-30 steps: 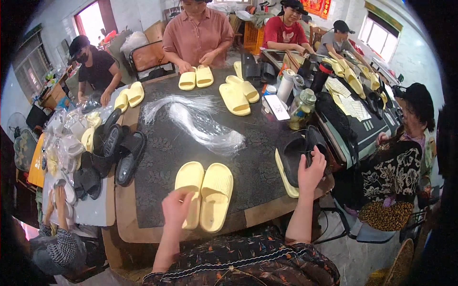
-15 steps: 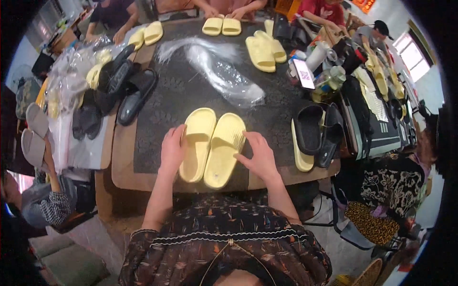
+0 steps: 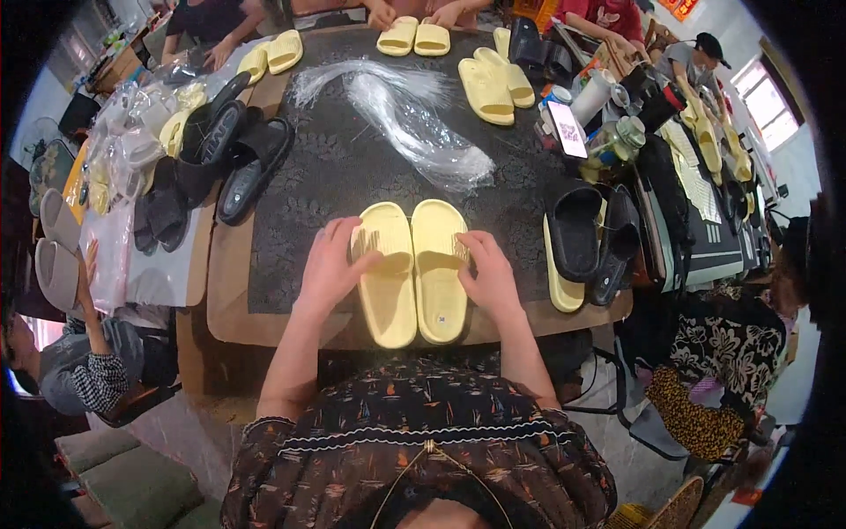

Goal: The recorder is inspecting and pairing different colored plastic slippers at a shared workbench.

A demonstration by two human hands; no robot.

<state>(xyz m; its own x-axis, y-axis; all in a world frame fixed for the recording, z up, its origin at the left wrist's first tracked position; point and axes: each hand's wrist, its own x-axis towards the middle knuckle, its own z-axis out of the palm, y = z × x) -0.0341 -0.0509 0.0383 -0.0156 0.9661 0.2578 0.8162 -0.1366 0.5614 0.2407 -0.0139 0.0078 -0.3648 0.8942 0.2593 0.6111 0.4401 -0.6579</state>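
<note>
Two pale yellow slide slippers stand side by side at the near edge of the table, toes pointing away from me. My left hand (image 3: 335, 264) grips the left slipper (image 3: 388, 304) by its outer side, the thumb reaching over near the ribbed strap. On the other side my right hand (image 3: 490, 275) holds the right slipper (image 3: 441, 300) at the edge of its strap, fingers partly wrapped round it. A small pale label lies on the right slipper's heel. Beneath them are a black patterned mat (image 3: 300, 203) and the table's brown edge (image 3: 256, 326).
Clear plastic strands (image 3: 410, 132) lie mid-table. Black slippers (image 3: 256, 167) sit on the left, another black pair (image 3: 577, 238) over a yellow one on the right. A phone (image 3: 567, 130) leans by jars. Across the table, a person's hands (image 3: 445, 13) touch yellow slippers (image 3: 432, 37).
Both slippers have turned from a tilt to nearly straight and shifted slightly right. My left hand has moved right, its thumb now over the left slipper. The person at left has shifted grey slippers.
</note>
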